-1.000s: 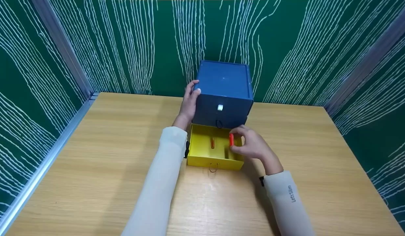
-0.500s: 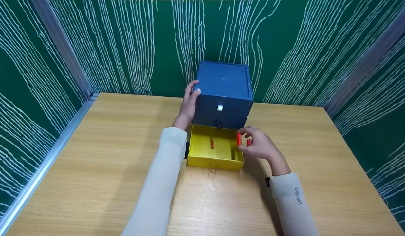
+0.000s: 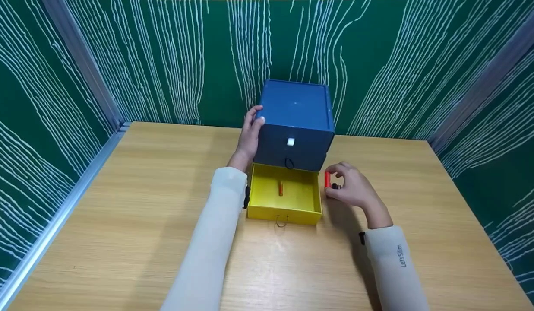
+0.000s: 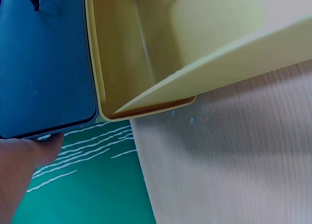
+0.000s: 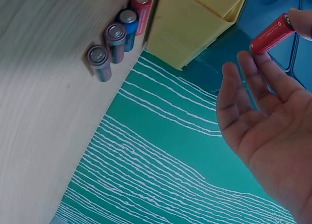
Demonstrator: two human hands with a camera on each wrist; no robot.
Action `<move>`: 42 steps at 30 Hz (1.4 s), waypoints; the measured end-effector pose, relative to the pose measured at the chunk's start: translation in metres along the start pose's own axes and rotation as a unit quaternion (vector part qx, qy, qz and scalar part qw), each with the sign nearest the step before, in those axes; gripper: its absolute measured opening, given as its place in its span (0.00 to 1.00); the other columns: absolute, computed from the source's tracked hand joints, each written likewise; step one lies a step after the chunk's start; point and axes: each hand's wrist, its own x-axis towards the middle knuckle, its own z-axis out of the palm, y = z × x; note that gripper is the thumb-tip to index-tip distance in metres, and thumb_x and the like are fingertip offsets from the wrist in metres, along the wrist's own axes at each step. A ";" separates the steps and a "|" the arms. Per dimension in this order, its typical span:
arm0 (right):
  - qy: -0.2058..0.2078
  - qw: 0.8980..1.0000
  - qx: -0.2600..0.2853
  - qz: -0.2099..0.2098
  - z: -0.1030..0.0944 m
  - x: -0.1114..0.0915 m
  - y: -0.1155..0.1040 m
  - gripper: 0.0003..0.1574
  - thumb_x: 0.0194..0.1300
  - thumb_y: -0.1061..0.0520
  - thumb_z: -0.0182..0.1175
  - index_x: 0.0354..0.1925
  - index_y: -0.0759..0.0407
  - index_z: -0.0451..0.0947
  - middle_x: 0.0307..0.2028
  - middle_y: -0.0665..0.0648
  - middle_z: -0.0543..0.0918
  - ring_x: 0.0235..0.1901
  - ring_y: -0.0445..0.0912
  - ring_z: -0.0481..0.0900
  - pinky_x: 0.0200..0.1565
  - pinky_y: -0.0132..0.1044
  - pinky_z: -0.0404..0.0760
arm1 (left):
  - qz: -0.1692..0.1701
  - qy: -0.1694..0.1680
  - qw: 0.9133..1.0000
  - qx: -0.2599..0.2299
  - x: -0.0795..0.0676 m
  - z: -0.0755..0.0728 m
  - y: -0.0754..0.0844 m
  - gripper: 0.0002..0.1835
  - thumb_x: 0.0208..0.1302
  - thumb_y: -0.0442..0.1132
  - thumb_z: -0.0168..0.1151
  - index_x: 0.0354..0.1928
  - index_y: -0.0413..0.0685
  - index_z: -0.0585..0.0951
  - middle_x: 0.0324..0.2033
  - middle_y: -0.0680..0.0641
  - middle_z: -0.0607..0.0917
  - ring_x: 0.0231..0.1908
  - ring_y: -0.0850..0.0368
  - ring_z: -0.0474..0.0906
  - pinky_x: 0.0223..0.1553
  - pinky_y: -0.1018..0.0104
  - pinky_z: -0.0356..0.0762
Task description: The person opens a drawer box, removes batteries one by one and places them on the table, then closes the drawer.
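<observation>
In the head view my right hand (image 3: 353, 185) pinches a red battery (image 3: 327, 179) between thumb and fingertips, just right of the yellow drawer (image 3: 284, 216). The right wrist view shows that battery (image 5: 272, 34) by its ends, the other fingers loosely bent. My left hand (image 3: 248, 138) rests against the left side of the blue drawer cabinet (image 3: 295, 106), thumb near its top front edge. The yellow drawer is pulled out at the cabinet's base. An orange-red stick-shaped thing (image 3: 281, 188) lies inside it. In the left wrist view the left fingers are partly hidden behind the cabinet.
Several batteries (image 5: 115, 41) stand upright in a row on the wooden table (image 5: 44, 102), right of the drawer; my right hand mostly hides them in the head view. The drawer front carries a thin loop handle (image 3: 281, 222). A green wall (image 3: 163, 60) stands behind the cabinet.
My right hand has moved right with the red battery, from above the drawer to past its right side, beside the standing batteries. The left hand and cabinet have stayed put.
</observation>
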 end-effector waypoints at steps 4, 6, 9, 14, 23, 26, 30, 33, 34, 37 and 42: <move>-0.004 1.000 -0.004 -0.002 0.000 0.000 0.002 0.28 0.43 0.49 0.65 0.46 0.51 0.72 0.44 0.50 0.72 0.45 0.50 0.70 0.43 0.46 0.74 | 0.002 0.004 1.000 0.003 0.009 -0.002 -0.012 0.19 0.64 0.49 0.41 0.58 0.67 0.60 0.64 0.58 0.55 0.63 0.59 0.52 0.62 0.55 0.49; -0.010 1.000 0.001 0.004 0.000 0.001 0.002 0.29 0.43 0.49 0.65 0.46 0.51 0.71 0.45 0.51 0.72 0.45 0.51 0.70 0.44 0.46 0.74 | 0.004 0.007 1.000 0.006 0.012 -0.002 -0.015 0.19 0.64 0.51 0.41 0.57 0.70 0.61 0.64 0.59 0.55 0.62 0.59 0.53 0.62 0.54 0.49; -0.016 1.000 0.005 0.016 0.000 0.001 0.002 0.29 0.43 0.49 0.65 0.47 0.50 0.71 0.45 0.50 0.72 0.46 0.52 0.70 0.44 0.46 0.74 | 0.004 0.010 1.000 0.005 0.012 -0.002 -0.013 0.19 0.63 0.51 0.42 0.57 0.70 0.61 0.64 0.58 0.55 0.62 0.59 0.53 0.62 0.54 0.49; -0.009 1.000 0.004 0.028 0.001 0.002 0.004 0.29 0.42 0.50 0.66 0.46 0.50 0.72 0.44 0.49 0.72 0.45 0.50 0.70 0.44 0.45 0.74 | 0.002 0.003 1.000 0.003 0.006 0.000 0.000 0.20 0.64 0.48 0.41 0.59 0.65 0.60 0.65 0.55 0.54 0.62 0.57 0.53 0.62 0.53 0.48; -0.002 1.000 -0.017 0.019 0.005 0.005 0.013 0.28 0.41 0.49 0.66 0.44 0.52 0.73 0.44 0.52 0.72 0.46 0.53 0.69 0.48 0.50 0.70 | -0.009 -0.001 1.000 0.008 -0.004 0.001 0.013 0.22 0.65 0.48 0.39 0.61 0.61 0.58 0.65 0.52 0.54 0.61 0.54 0.54 0.61 0.51 0.50; 0.002 0.999 -0.025 0.021 0.006 0.005 0.015 0.29 0.41 0.49 0.67 0.44 0.52 0.73 0.45 0.53 0.72 0.46 0.52 0.68 0.49 0.51 0.68 | -0.007 0.000 1.000 0.003 -0.003 0.001 0.012 0.22 0.64 0.47 0.40 0.61 0.60 0.58 0.65 0.51 0.54 0.61 0.54 0.54 0.61 0.51 0.50; 0.001 0.998 -0.042 0.036 0.008 0.004 0.016 0.30 0.39 0.48 0.67 0.44 0.51 0.73 0.46 0.52 0.72 0.46 0.50 0.65 0.49 0.50 0.68 | -0.009 0.001 1.000 0.004 -0.003 0.002 0.010 0.22 0.64 0.47 0.40 0.61 0.60 0.58 0.65 0.51 0.55 0.60 0.54 0.56 0.61 0.51 0.50; -0.004 0.998 -0.049 0.043 0.010 0.004 0.016 0.30 0.40 0.48 0.67 0.45 0.51 0.73 0.47 0.52 0.72 0.46 0.50 0.64 0.49 0.50 0.68 | -0.015 -0.001 1.000 0.007 -0.003 0.002 0.010 0.22 0.64 0.48 0.40 0.61 0.60 0.57 0.65 0.51 0.54 0.60 0.53 0.56 0.61 0.50 0.50; -0.006 0.998 -0.050 0.047 0.011 0.004 0.017 0.30 0.40 0.48 0.67 0.45 0.51 0.73 0.47 0.52 0.72 0.46 0.51 0.64 0.49 0.50 0.68 | -0.018 0.000 1.000 0.006 -0.003 0.002 0.010 0.23 0.64 0.48 0.40 0.61 0.61 0.57 0.65 0.52 0.54 0.60 0.53 0.56 0.61 0.50 0.49; -0.013 0.997 -0.051 0.053 0.013 0.005 0.017 0.29 0.41 0.48 0.67 0.45 0.51 0.73 0.47 0.53 0.71 0.46 0.51 0.63 0.48 0.51 0.67 | -0.020 0.002 1.000 0.007 -0.003 0.001 0.010 0.22 0.64 0.49 0.40 0.61 0.61 0.57 0.65 0.52 0.54 0.60 0.53 0.55 0.61 0.49 0.50; -0.019 0.996 -0.061 0.058 0.017 0.007 0.021 0.29 0.42 0.47 0.66 0.45 0.51 0.73 0.47 0.53 0.70 0.46 0.52 0.62 0.47 0.51 0.64 | -0.018 0.004 1.000 0.012 -0.004 0.000 0.008 0.22 0.64 0.49 0.40 0.60 0.62 0.58 0.65 0.52 0.53 0.61 0.53 0.55 0.61 0.50 0.49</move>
